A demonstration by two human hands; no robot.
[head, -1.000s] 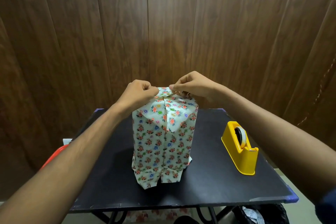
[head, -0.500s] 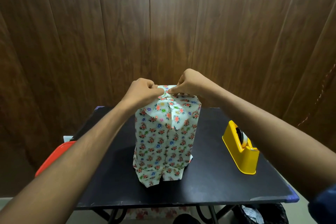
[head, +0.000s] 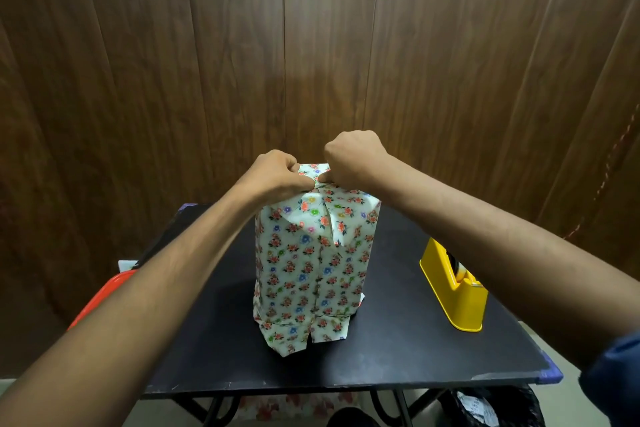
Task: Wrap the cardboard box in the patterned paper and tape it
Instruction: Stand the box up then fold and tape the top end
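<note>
The box stands upright on the black table, fully covered in white floral paper; no cardboard shows. Loose paper flaps splay out at its base. At the top, a folded flap stands up between my hands. My left hand pinches that top fold from the left with curled fingers. My right hand pinches it from the right, knuckles up. The two thumbs nearly meet at the middle of the top edge. A yellow tape dispenser sits on the table to the right of the box, partly behind my right forearm.
A red object and a white edge show off the table's left side. A dark bin with crumpled paper lies under the table at the right. A wooden panel wall stands close behind the table.
Both hands have drawn closer together over the top of the box, squeezing the upper paper flap into a narrower upright fold. The box and dispenser stay where they were.
</note>
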